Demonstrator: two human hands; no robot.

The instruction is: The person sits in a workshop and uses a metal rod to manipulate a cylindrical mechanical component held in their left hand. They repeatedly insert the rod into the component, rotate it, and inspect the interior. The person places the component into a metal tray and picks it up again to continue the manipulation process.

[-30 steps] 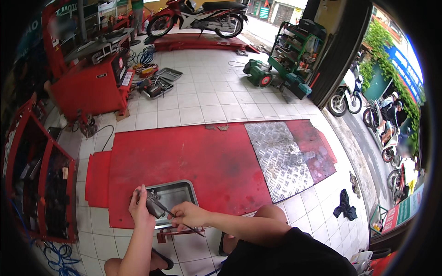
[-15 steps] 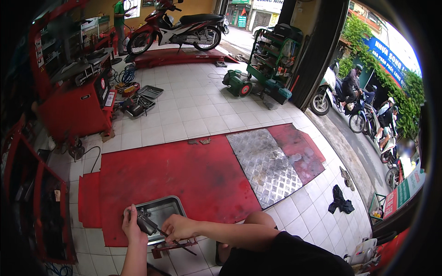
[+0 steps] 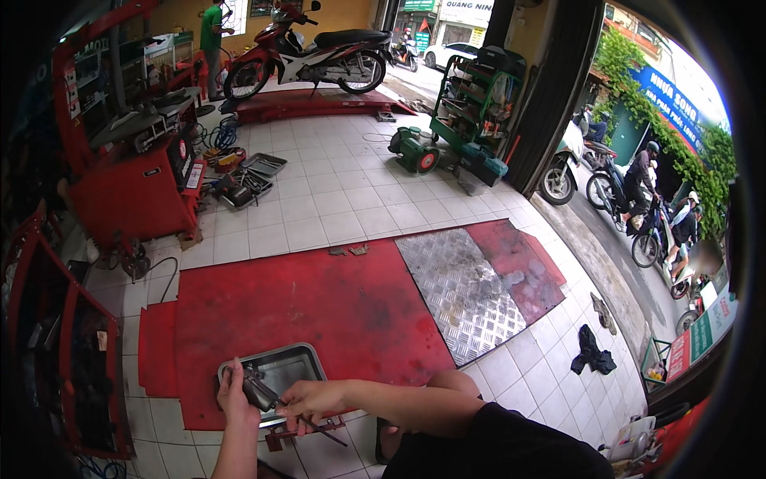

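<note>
My left hand (image 3: 234,397) is closed round a dark grey cylindrical metal part (image 3: 259,393), held tilted above a shallow metal tray (image 3: 321,361). Small fittings show at the part's upper end; I cannot make out their kind. Against its lower end, my right hand (image 3: 305,401) pinches a thin dark rod (image 3: 332,438), which sticks out below the fingers toward the lower right. Where the rod meets the part is hidden by my fingers. The tray rests at the near edge of a red platform (image 3: 303,307).
A patterned metal plate (image 3: 461,287) is set into the platform. Left stand a red machine (image 3: 140,195) and a red rack (image 3: 80,359). A motorcycle (image 3: 311,56) stands on a far lift near a person in green (image 3: 211,40). A green tool cart (image 3: 471,104) is by the doorway.
Both hands keep their grips, with only a slight shift of the fingers and part. The whole view has moved a little. Outside, riders have moved along the street and a white car shows more fully.
</note>
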